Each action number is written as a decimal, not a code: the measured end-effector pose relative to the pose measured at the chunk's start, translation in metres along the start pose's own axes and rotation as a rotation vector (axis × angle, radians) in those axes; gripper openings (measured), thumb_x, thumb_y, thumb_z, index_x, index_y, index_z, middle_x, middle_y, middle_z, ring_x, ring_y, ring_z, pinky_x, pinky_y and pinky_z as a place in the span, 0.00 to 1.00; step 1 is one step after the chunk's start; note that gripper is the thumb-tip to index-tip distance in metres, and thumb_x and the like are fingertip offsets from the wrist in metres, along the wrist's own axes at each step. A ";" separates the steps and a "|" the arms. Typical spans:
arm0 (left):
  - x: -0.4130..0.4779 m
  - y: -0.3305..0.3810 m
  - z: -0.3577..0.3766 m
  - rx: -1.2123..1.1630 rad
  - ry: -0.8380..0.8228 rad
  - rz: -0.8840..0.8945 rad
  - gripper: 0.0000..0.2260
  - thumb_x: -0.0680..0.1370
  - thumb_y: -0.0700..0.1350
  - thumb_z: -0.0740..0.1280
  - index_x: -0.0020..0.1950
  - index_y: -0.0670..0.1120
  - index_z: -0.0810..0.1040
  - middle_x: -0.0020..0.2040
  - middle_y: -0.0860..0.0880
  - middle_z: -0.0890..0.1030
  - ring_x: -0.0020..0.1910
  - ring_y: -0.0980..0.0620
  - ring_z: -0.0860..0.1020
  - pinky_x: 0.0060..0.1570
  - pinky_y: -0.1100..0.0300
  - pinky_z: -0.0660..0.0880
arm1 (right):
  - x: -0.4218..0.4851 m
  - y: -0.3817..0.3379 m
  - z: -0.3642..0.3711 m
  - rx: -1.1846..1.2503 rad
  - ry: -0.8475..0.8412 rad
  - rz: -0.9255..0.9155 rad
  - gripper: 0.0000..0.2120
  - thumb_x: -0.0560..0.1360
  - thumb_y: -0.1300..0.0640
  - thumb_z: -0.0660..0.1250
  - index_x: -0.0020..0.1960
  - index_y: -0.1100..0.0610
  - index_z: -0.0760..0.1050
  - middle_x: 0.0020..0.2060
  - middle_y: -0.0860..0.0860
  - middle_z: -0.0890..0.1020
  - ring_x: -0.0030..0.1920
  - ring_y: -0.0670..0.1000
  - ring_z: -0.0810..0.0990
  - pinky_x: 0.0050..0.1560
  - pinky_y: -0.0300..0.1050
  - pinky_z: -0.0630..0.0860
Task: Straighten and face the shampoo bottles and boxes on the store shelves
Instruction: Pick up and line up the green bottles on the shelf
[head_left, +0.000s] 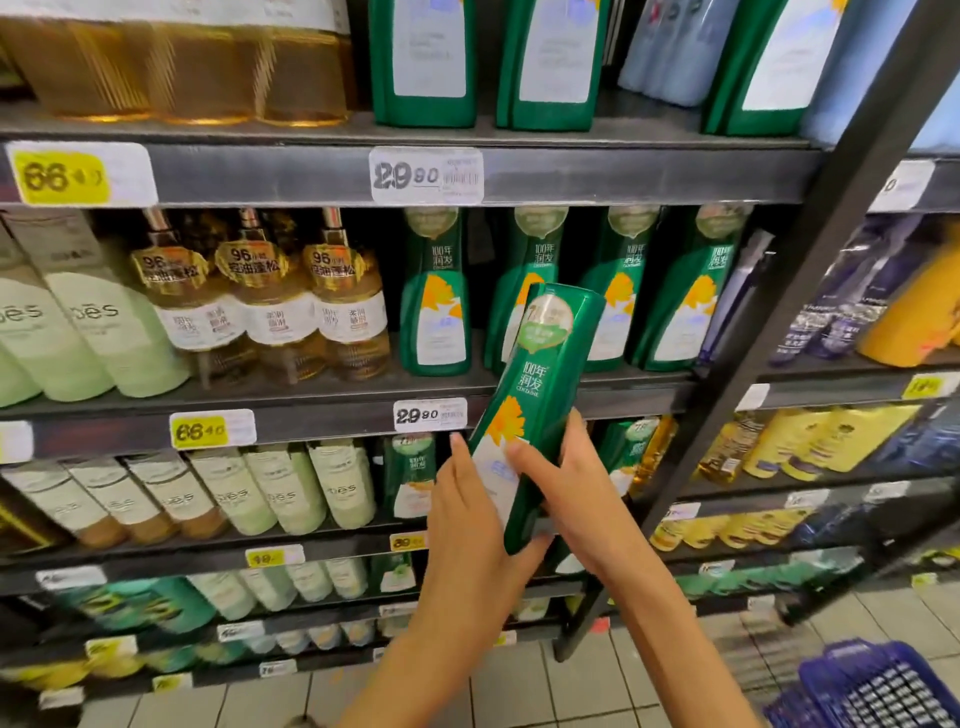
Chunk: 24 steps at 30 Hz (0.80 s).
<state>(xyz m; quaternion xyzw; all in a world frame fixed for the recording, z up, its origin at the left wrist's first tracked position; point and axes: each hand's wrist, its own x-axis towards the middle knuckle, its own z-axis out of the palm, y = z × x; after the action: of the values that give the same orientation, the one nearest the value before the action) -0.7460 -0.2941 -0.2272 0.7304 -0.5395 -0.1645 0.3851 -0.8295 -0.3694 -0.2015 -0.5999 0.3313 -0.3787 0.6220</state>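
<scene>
Both my hands hold a green shampoo bottle (540, 395) with a yellow flower label, tilted with its cap up and to the right, in front of the shelves. My left hand (470, 525) cups its lower end from the left, thumb under the base. My right hand (558, 478) grips its right side, thumb across the white label. Behind it, several matching green bottles (436, 296) stand upright in a row on the middle shelf (332, 410). More green bottles (413, 475) stand on the shelf below, partly hidden by my hands.
Golden pump bottles (260, 296) and pale green bottles (93, 332) fill the shelf's left side. A dark upright post (769, 322) divides this bay from one with purple and yellow bottles (904, 306). A blue basket (872, 686) sits on the tiled floor at lower right.
</scene>
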 end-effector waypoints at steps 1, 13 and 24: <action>0.003 -0.002 -0.003 -0.060 -0.044 0.052 0.45 0.71 0.50 0.72 0.76 0.50 0.42 0.72 0.48 0.59 0.71 0.52 0.57 0.72 0.58 0.57 | 0.000 -0.001 -0.003 0.041 -0.010 0.020 0.14 0.76 0.58 0.67 0.58 0.46 0.69 0.52 0.46 0.81 0.54 0.45 0.81 0.53 0.40 0.78; -0.012 -0.033 -0.035 -0.771 -0.628 -0.148 0.16 0.66 0.65 0.65 0.54 0.71 0.75 0.57 0.64 0.79 0.59 0.61 0.77 0.58 0.64 0.72 | -0.004 -0.003 -0.026 0.417 -0.157 0.158 0.15 0.74 0.49 0.62 0.54 0.55 0.82 0.54 0.57 0.83 0.54 0.54 0.82 0.49 0.45 0.80; -0.019 -0.003 0.001 0.182 -0.100 0.021 0.51 0.68 0.63 0.69 0.75 0.48 0.37 0.74 0.53 0.51 0.73 0.53 0.53 0.72 0.59 0.57 | -0.001 -0.003 -0.007 0.139 0.047 0.157 0.10 0.79 0.61 0.61 0.59 0.59 0.67 0.53 0.53 0.79 0.49 0.46 0.81 0.47 0.40 0.79</action>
<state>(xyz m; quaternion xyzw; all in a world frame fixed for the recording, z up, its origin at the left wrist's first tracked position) -0.7511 -0.2770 -0.2332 0.7474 -0.5785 -0.1473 0.2915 -0.8363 -0.3718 -0.1991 -0.5184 0.3647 -0.3647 0.6821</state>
